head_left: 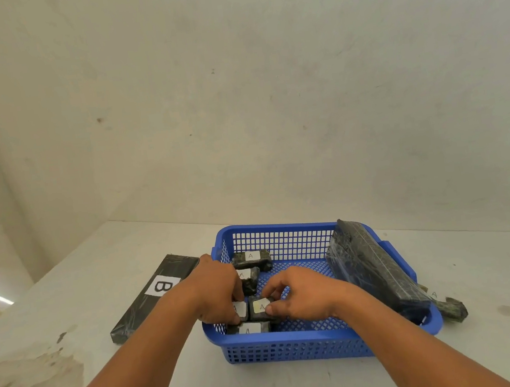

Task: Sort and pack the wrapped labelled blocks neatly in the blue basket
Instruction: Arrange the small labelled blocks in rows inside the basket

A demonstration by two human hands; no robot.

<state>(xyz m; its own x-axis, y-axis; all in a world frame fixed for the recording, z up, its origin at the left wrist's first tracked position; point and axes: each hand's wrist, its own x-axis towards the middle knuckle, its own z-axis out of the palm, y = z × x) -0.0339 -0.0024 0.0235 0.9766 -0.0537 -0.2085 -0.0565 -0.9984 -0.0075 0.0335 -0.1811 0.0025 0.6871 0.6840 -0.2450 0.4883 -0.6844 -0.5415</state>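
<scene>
- Seating small dark wrapped A-labelled block (pixel 262 308) in blue plastic mesh basket (pixel 298 345), lower centre frame.
- Right hand (pixel 305 296) grip pinches it; left hand (pixel 217 291) pinches neighbouring block (pixel 240 309).
- Push flush, labels up.

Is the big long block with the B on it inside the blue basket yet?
No, out. The B block lies flat on the table, left of the basket.
</scene>
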